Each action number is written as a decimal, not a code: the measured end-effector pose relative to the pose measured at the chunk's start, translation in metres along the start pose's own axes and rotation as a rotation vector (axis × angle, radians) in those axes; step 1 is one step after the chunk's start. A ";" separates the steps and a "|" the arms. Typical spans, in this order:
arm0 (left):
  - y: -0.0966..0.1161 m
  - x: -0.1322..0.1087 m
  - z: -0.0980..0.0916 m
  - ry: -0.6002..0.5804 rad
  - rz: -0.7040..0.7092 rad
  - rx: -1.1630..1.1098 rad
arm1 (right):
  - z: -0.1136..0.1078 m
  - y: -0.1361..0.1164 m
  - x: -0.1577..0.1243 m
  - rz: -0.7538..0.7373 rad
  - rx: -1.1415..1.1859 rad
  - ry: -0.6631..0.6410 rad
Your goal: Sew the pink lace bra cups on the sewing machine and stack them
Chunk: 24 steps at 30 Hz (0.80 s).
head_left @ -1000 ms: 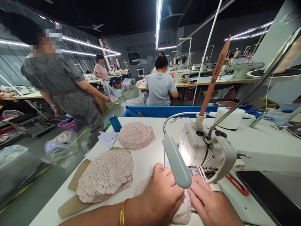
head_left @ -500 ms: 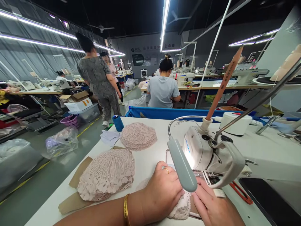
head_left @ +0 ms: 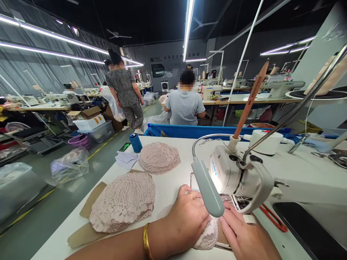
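My left hand (head_left: 188,218), with a gold ring and bracelet, is curled over a pale pink lace piece (head_left: 207,236) on the sewing machine bed. From the other side my right hand (head_left: 241,229) presses on the same lace, its fingers close together. Brown material (head_left: 223,236) shows between the lace and that hand. The white sewing machine head (head_left: 223,169) stands just beyond my hands. A grey-green lamp (head_left: 208,189) hangs in front and hides some fingertips and the needle area. Two lace stacks, a near one (head_left: 123,202) and a farther one (head_left: 159,157), lie to the left.
A blue thread spool (head_left: 136,143) stands at the table's far left corner. Red-orange snips (head_left: 275,218) and a black phone-like slab (head_left: 303,231) lie at right. A pencil (head_left: 251,99) stands upright on the machine. One person (head_left: 123,88) is in the aisle; another (head_left: 184,106) sits ahead.
My hands stay almost in place on the lace. The view shifts slightly. The person in the aisle has moved farther off, and a plastic bag now shows beside them.
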<state>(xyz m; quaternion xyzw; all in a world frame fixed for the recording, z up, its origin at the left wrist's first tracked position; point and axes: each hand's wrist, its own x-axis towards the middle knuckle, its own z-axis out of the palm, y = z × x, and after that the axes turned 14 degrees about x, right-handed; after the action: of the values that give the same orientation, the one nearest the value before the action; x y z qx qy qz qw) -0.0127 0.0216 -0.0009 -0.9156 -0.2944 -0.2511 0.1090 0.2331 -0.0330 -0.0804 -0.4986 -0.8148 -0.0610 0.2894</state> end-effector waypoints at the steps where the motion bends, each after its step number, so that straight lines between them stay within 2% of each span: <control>1: 0.000 0.000 0.001 0.006 -0.004 -0.007 | -0.001 -0.001 0.001 0.000 -0.014 -0.001; 6: -0.002 0.001 0.002 -0.025 -0.013 -0.059 | -0.003 -0.001 0.003 -0.020 -0.044 -0.033; 12: -0.002 -0.001 -0.016 -0.110 -0.001 -0.074 | -0.015 -0.006 0.009 -0.100 0.017 -0.013; 17: 0.000 -0.010 -0.016 -0.250 0.139 -0.025 | -0.031 -0.019 0.019 -0.075 0.163 0.027; 20: 0.002 -0.009 -0.015 -0.226 0.171 -0.049 | -0.037 -0.023 0.023 -0.125 0.220 0.010; 24: 0.004 0.003 -0.029 -0.208 0.105 -0.200 | -0.037 -0.022 0.023 -0.200 0.239 0.050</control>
<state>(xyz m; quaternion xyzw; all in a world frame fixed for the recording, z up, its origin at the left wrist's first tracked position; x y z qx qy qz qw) -0.0196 0.0096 0.0248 -0.9571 -0.2293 -0.1770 -0.0007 0.2218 -0.0398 -0.0334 -0.3752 -0.8545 -0.0043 0.3593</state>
